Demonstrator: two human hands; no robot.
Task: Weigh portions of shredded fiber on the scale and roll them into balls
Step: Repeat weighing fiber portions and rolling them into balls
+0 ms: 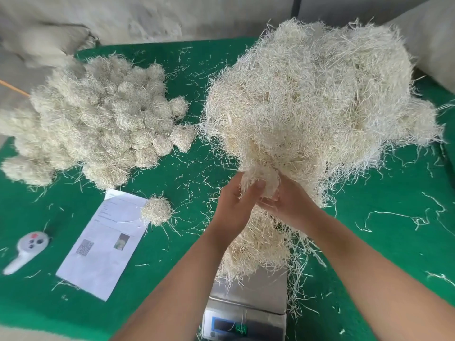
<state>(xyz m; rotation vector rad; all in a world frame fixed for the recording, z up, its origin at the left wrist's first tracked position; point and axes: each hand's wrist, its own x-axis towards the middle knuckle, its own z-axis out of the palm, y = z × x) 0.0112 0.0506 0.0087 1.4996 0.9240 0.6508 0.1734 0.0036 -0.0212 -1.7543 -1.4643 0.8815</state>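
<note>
Pale tuft of shredded fiber (258,184): pinched between both hands, centre frame, joined to big loose heap (312,99) above.
Left hand (231,207): thumb curled on tuft.
Right hand (288,203): cupping it.
Steel scale (256,291): directly below, toward frame bottom.

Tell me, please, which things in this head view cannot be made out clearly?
- Scale reading: the display is blurred and crossed by stray fibers.
- Scale pan: mostly hidden by fiber on it and the forearms.
- Printed sheet: text too small to read.
- Clump held by the left hand and right hand: fingers hide its shape.
- Pile of balls: cut off by the left edge.
</note>
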